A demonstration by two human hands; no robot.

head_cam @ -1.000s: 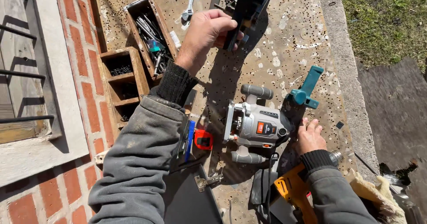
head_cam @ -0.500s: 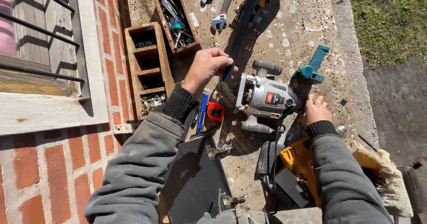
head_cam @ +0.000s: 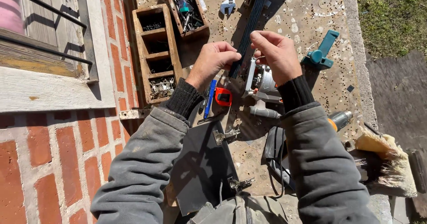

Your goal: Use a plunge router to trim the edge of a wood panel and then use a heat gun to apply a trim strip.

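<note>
I hold both arms out in front of me, elbows bent, grey sleeves and dark cuffs pointing up the speckled workbench (head_cam: 311,95). My left hand (head_cam: 213,62) is curled into a loose fist, knuckles up, fingers closed on the near end of a long dark strip (head_cam: 249,28) that runs away toward the top of the bench. My right hand (head_cam: 275,50) is just beside it, thumb and fingertips pinched together at the same end of the strip; what they pinch is too small to tell. Below my hands sit the grey router (head_cam: 262,84) and an orange tape measure (head_cam: 223,97).
</note>
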